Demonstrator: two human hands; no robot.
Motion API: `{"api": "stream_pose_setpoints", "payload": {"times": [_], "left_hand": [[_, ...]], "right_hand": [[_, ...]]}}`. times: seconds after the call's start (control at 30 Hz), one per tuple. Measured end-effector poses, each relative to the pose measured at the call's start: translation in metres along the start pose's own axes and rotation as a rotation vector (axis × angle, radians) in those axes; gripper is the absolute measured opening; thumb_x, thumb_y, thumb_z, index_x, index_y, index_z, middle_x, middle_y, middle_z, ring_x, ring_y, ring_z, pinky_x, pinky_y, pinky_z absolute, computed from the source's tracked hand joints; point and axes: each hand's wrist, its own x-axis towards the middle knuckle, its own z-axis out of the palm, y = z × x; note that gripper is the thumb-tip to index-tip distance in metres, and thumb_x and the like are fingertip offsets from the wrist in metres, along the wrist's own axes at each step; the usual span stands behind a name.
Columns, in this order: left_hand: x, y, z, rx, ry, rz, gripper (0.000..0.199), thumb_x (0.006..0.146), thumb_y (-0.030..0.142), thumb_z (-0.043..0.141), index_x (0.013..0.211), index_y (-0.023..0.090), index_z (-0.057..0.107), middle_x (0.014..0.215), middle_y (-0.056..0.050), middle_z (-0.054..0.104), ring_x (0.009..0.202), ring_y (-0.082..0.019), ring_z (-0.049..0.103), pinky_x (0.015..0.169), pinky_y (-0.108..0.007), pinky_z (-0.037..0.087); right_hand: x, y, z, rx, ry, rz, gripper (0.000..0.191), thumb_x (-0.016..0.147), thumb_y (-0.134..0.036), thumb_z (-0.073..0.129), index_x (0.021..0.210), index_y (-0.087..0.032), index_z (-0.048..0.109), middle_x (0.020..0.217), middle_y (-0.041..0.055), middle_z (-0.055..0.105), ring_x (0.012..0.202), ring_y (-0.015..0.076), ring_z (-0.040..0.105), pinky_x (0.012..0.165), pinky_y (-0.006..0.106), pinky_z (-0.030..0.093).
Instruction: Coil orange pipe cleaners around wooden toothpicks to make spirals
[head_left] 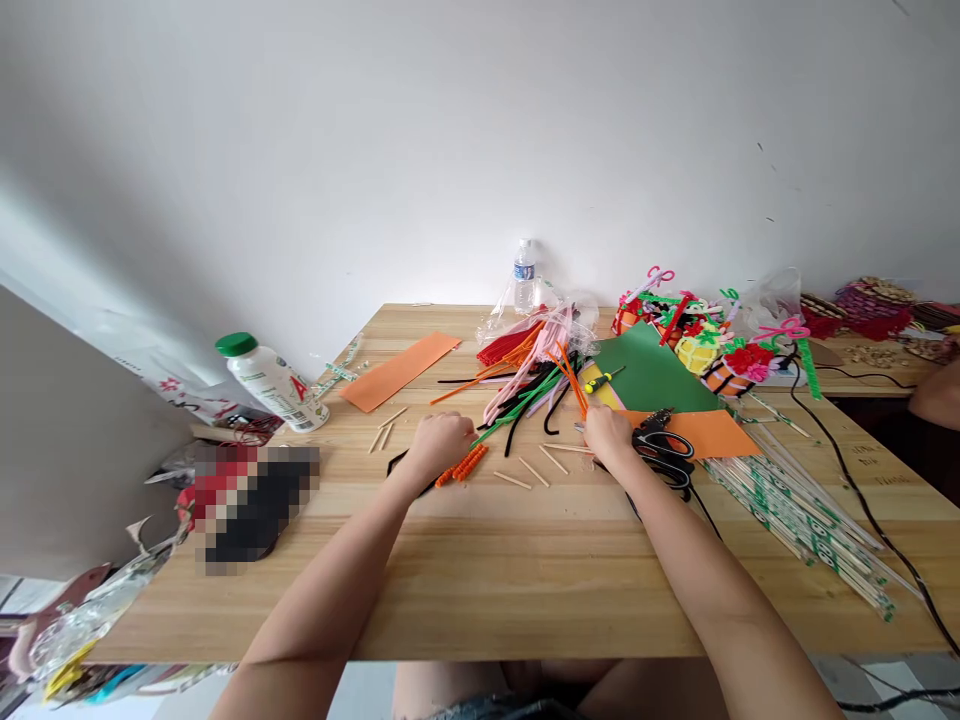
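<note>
My left hand rests low over the table with its fingers curled, beside two tightly coiled orange pipe cleaner pieces. The tip of a green pipe cleaner reaches its fingers; what is inside them is hidden. My right hand is closed at the lower ends of some orange pipe cleaners, which stick up from it. Close to its right lie black-handled scissors. Between my hands are several short wooden sticks. Beyond lies a pile of black, pink and red pipe cleaners.
Orange paper and a white bottle with a green cap are at the left. A green sheet, a yellow screwdriver, wrapped chopsticks and colourful pipe cleaner crafts lie right. A water bottle stands by the wall.
</note>
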Motion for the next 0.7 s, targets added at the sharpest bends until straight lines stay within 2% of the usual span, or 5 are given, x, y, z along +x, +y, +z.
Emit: {"api": "stream_pose_setpoints", "payload": {"times": [0.17,0.33,0.47,0.6,0.7], "left_hand": [[-0.008,0.038,0.019,-0.117,-0.047,0.313,0.023,0.072,0.02,0.07,0.095,0.023,0.07,0.109,-0.007,0.064,0.11,-0.026,0.056,0.098,-0.036,0.039],[-0.007,0.057,0.044,-0.306,0.034,0.346,0.007,0.075,0.007,0.057,0.077,0.012,0.061,0.097,-0.018,0.063,0.1,-0.032,0.059,0.095,-0.049,0.039],[-0.002,0.053,0.042,-0.578,0.094,0.356,0.011,0.088,0.019,0.046,0.081,0.016,0.054,0.079,-0.009,0.065,0.075,-0.021,0.063,0.075,-0.036,0.049],[-0.001,0.048,0.026,-1.187,0.232,0.383,0.019,0.093,0.036,0.042,0.094,0.018,0.049,0.067,0.0,0.058,0.059,-0.012,0.056,0.06,-0.025,0.046],[-0.005,0.043,0.013,-1.721,0.319,0.288,0.024,0.076,0.033,0.064,0.091,0.016,0.056,0.07,0.0,0.056,0.059,-0.01,0.051,0.057,-0.023,0.043]], "right_hand": [[0.005,0.009,0.001,0.101,0.093,0.04,0.027,0.086,-0.016,0.052,0.106,-0.006,0.068,0.103,0.0247,0.069,0.099,0.0326,0.067,0.081,0.037,0.05],[0.004,0.022,-0.019,0.25,0.212,0.026,0.034,0.081,-0.013,0.053,0.114,-0.011,0.064,0.099,0.0199,0.071,0.098,0.0322,0.067,0.079,0.037,0.05],[-0.01,0.019,-0.033,0.427,0.317,-0.116,0.039,0.088,-0.015,0.044,0.126,-0.017,0.053,0.1,0.01,0.072,0.091,0.0215,0.069,0.082,0.032,0.051],[-0.04,0.005,-0.034,0.979,-0.118,-0.548,0.028,0.085,-0.02,0.05,0.113,-0.015,0.055,0.08,0.0038,0.07,0.062,0.0149,0.069,0.061,0.027,0.055],[-0.062,-0.005,-0.031,1.059,-0.43,-0.63,0.018,0.082,-0.019,0.054,0.1,-0.015,0.056,0.073,0.0009,0.066,0.06,0.0149,0.069,0.052,0.022,0.053]]}}
